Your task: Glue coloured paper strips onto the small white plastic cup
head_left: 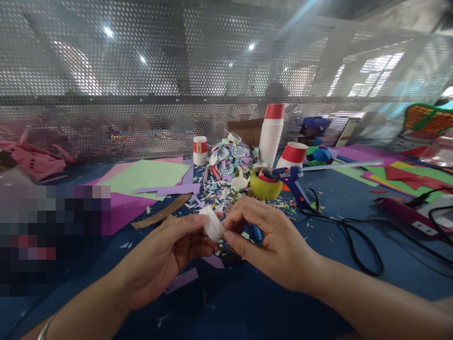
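A small white paper ring [213, 224] is tilted between my two hands above the blue table. My left hand [173, 252] holds its left side with the thumb on top and the fingers curled underneath. The thumb and forefinger of my right hand [267, 238] pinch the ring's right edge. Behind the hands lie many paper scraps [226, 196] and a pile of small round paper pieces [226, 153], some with blue line drawings. A yellow tape roll [265, 184] stands just beyond my right hand, with a blue glue gun [295, 184] beside it.
Stacked paper cups [272, 139] stand at the back. Green paper [148, 174] and purple paper [129, 212] lie at left, near a brown cardboard strip [163, 212]. Black cables [357, 241] and a maroon power strip [406, 217] are at right. A perforated metal screen [159, 80] rises behind.
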Available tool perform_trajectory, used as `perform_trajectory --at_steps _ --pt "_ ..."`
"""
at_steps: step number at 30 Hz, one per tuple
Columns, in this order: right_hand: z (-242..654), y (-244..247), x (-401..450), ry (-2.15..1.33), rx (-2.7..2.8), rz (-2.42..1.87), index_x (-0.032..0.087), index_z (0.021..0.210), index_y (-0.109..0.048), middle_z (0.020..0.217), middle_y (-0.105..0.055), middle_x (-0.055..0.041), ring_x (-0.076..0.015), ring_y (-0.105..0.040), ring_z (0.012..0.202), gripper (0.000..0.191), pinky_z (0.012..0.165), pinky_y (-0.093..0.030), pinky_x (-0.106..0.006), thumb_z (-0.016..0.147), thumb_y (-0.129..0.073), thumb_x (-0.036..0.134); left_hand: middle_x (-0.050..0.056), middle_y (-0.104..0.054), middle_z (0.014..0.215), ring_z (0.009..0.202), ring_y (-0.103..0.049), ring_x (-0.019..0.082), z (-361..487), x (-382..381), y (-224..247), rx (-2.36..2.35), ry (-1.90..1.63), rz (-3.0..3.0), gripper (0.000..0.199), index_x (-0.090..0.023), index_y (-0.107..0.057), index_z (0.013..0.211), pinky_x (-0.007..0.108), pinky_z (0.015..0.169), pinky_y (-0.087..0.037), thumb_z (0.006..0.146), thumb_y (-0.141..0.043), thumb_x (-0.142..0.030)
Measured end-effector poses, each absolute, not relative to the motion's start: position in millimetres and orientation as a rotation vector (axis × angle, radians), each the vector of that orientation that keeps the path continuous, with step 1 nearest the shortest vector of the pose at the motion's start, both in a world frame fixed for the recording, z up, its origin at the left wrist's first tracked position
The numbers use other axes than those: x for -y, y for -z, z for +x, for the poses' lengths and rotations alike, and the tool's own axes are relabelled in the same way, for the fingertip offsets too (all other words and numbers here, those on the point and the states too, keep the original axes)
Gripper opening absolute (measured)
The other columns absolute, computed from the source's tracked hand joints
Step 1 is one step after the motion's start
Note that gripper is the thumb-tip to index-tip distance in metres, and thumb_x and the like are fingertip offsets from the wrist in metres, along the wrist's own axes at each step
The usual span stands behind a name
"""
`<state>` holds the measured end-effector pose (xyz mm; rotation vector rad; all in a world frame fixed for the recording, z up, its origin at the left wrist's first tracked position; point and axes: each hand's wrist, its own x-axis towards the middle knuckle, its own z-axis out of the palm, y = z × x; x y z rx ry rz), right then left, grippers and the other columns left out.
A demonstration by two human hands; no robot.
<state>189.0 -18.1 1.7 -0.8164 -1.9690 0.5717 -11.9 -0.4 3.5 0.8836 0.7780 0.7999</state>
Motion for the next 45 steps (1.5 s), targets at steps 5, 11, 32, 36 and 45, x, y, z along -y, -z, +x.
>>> perform_trajectory --at_steps 5,11,32,36,45 --pt "188 -4 20 -0.558 1.99 -0.798 0.017 0.079 -0.056 0.079 -0.052 -0.0011 -0.0121 -0.051 0.072 0.011 0.066 -0.044 -0.026 0.082 -0.056 0.007 0.007 -0.074 0.094 0.081 -0.065 0.016 -12 0 -4 -0.813 -0.777 0.948 0.018 -0.016 -0.077 0.094 0.023 0.076 -0.058 0.085 -0.066 -0.027" --pt "190 0 17 -0.494 2.019 -0.786 0.015 0.082 -0.058 0.082 -0.056 -0.0032 -0.0131 -0.054 0.077 0.01 0.07 -0.046 -0.027 0.085 -0.057 0.006 0.006 -0.073 0.098 0.085 -0.065 0.017 -8 1 -7 -0.831 -0.83 0.955 0.02 -0.018 -0.076 0.096 0.023 0.079 -0.057 0.08 -0.072 -0.029" --pt "181 7 16 -0.589 1.867 -1.041 0.018 0.082 -0.062 0.076 -0.057 0.0007 -0.0115 -0.054 0.068 0.012 0.06 -0.044 -0.024 0.088 -0.064 0.028 0.008 -0.071 0.1 0.091 -0.057 0.019 3 3 -6 -0.951 -1.088 0.798 0.016 -0.018 -0.078 0.088 0.021 0.069 -0.05 0.075 -0.075 -0.027" --pt "179 8 15 -0.687 1.848 -1.063 0.019 0.071 -0.056 0.068 -0.052 0.0037 -0.01 -0.048 0.064 0.019 0.058 -0.038 -0.023 0.09 -0.059 0.023 0.005 -0.068 0.083 0.074 -0.052 0.014 3 4 -4 -0.948 -1.151 0.87 0.017 -0.016 -0.079 0.081 0.021 0.064 -0.048 0.071 -0.079 -0.031" --pt "180 9 15 -0.815 1.808 -1.073 0.019 0.071 -0.052 0.066 -0.047 0.0043 -0.01 -0.043 0.061 0.019 0.053 -0.035 -0.023 0.09 -0.056 0.022 0.002 -0.068 0.083 0.08 -0.052 0.016 2 6 0 -1.003 -1.089 1.103 0.025 -0.021 -0.077 0.092 0.027 0.076 -0.043 0.074 -0.077 -0.04"
